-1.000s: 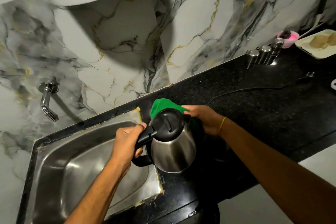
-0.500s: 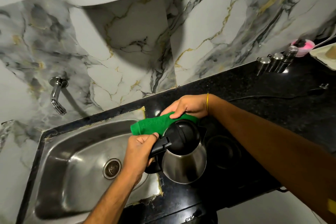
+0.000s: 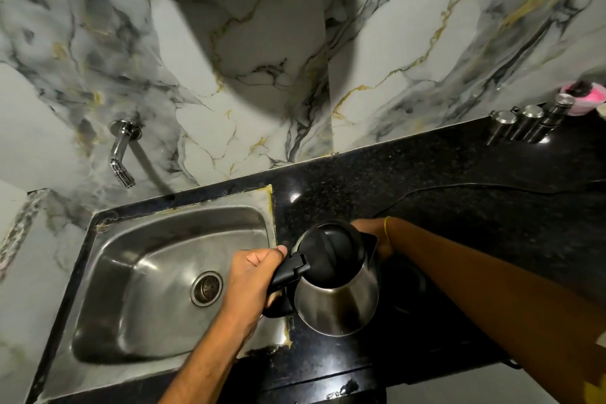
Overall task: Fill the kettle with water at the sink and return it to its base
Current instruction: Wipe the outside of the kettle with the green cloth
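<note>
The steel kettle [image 3: 337, 302] with its black lid down hangs tilted just above the black counter, right of the steel sink [image 3: 137, 275]. My left hand [image 3: 252, 275] grips its black handle. My right hand [image 3: 372, 231] is behind the kettle's spout side, mostly hidden by the lid; whether it holds anything is hidden. The round black base [image 3: 408, 285] lies on the counter directly right of the kettle, partly under my right forearm. The wall tap [image 3: 121, 154] sticks out above the sink's far left corner, with no water running.
A black cord [image 3: 459, 187] runs across the counter towards the right. Steel canisters [image 3: 524, 125] and a pink container [image 3: 583, 98] stand at the back right by the marble wall. The counter's front edge is just below the kettle.
The green cloth that my right hand wiped around the kettle's top is gone from view. My right hand has dropped behind the kettle. The kettle stays in my left hand.
</note>
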